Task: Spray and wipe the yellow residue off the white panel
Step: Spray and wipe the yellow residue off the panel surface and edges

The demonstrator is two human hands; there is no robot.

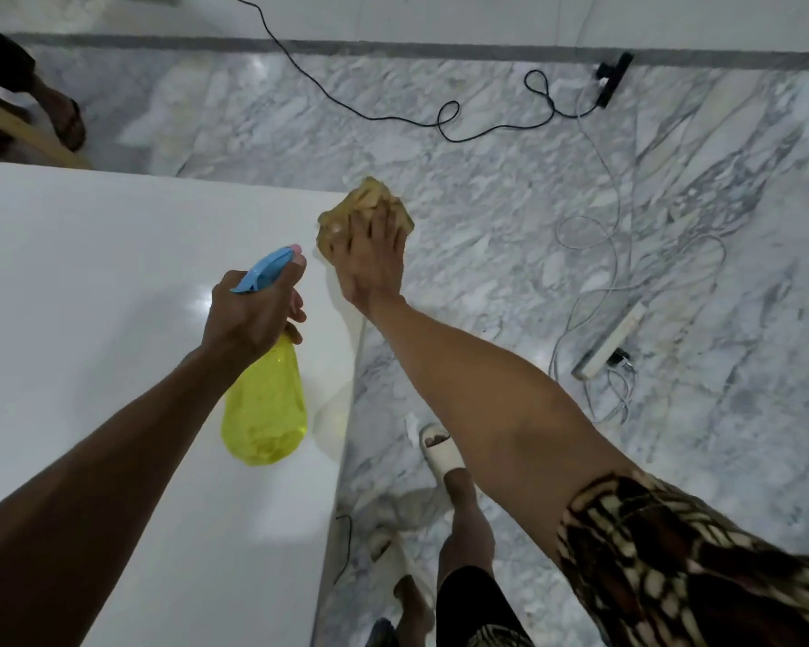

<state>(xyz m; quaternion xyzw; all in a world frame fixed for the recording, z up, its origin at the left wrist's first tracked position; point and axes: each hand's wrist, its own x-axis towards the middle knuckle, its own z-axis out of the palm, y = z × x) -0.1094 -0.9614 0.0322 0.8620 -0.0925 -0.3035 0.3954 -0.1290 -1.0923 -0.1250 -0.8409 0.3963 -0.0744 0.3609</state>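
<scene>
- Head view: the left hand (248, 315) is closed round the neck of the spray bottle (265, 403), fingers at the blue trigger head (265, 273); the yellow body hangs below the hand over the white panel (113, 282).
- The right hand (372, 259) presses flat, fingers spread, on a crumpled yellow-brown cloth (346, 205) at the panel's right edge, near its far corner.
- A faint yellowish residue (342, 389) shows along the right edge of the panel, nearer the person than the cloth. Whether more lies under the cloth cannot be told.
- The panel lies flat above a marble floor (486, 226); its support is not visible.
- Step in hand, as judged: wiping the edge zone, with the sprayer held ready.
- To do it well: aim the nozzle at the residue rather than the cloth, wet the strip, then draw the cloth along the edge toward the body with even pressure.
- Keep the cloth fully on the panel so it does not slip off the edge.
- Cables (594, 254) and a power strip (608, 340) lie on the floor to the right; keep overspray away from them.
</scene>
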